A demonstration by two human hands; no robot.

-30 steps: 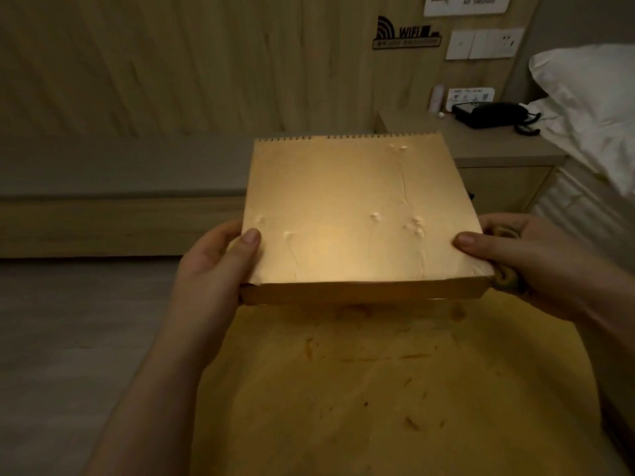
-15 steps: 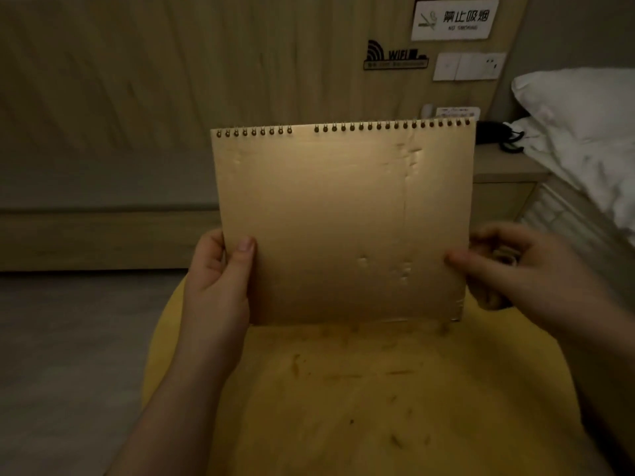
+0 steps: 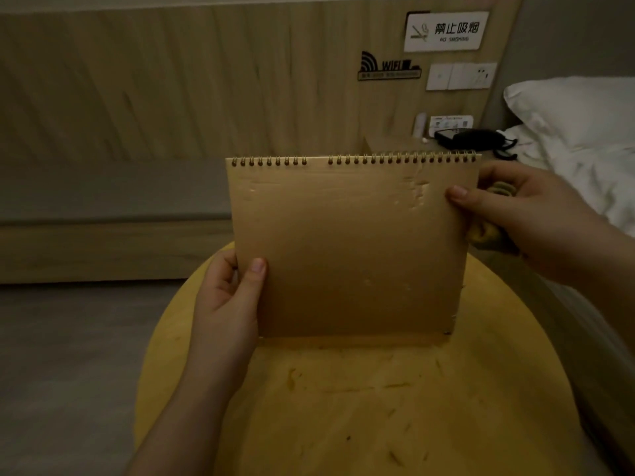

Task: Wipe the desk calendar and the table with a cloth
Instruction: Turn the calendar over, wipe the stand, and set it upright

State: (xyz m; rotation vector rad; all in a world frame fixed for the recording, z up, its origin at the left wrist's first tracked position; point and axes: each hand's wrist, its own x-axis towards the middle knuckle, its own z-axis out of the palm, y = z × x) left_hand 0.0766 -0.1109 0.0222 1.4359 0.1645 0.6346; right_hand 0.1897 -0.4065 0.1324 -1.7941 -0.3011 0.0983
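We hold the desk calendar (image 3: 350, 249) upright, left hand (image 3: 226, 304) pinching its edge, right hand (image 3: 525, 214) pinching it with the cloth (image 3: 484, 231) (bunched); the table (image 3: 360, 407) looks unwiped, still scuffed.

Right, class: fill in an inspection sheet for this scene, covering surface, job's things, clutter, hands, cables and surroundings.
Surface: round yellow table, scuffed and smeared.
Job's things: desk calendar held upright, spiral binding on top, plain back dented; cloth bunched in the right hand.
Clutter: nothing seen on the table.
Hands: left hand grips the calendar's lower left edge; right hand pinches its right edge.
Cables: coiled cord on the telephone.
Surroundings: nightstand, pillow, no-smoking sign.
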